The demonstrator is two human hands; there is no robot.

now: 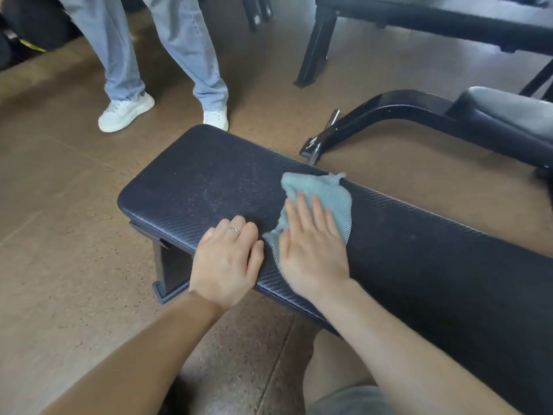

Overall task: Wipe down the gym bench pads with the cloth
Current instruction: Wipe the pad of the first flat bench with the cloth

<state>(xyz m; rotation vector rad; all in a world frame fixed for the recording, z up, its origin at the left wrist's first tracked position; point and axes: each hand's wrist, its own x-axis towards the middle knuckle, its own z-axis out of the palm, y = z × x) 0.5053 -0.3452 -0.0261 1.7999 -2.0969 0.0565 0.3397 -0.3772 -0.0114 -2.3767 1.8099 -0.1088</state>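
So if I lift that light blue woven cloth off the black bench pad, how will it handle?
The light blue woven cloth probably hangs limp; it lies crumpled under the right hand. It looks thin, so likely light. Its frayed corner may snag.

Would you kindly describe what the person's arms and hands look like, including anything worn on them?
Both forearms are bare, with no sleeves, gloves or watch in view. The left hand wears a thin ring on one finger; the right hand wears nothing.
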